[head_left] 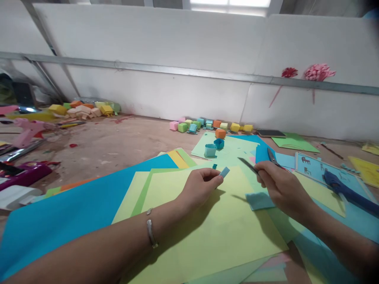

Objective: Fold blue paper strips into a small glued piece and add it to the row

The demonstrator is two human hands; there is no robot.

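My left hand (201, 185) pinches a small light-blue paper strip (224, 172) between thumb and fingers, above a pale yellow-green sheet (207, 228). A silver bracelet circles that wrist. My right hand (281, 183) is closed around a pair of scissors (251, 165), whose blades are open and point left toward the strip. A cut blue paper piece (259, 200) lies under the right hand. A tiny blue scrap (214, 166) lies just beyond the left hand.
Large blue sheet (74, 209) at left. Small paper boxes (211, 150) on a mint sheet; a row of coloured boxes (207, 125) by the wall. Blue glue gun (346, 189) at right, phone (271, 133), pink tools (23, 173) at left, paper flowers (318, 72) on the wall.
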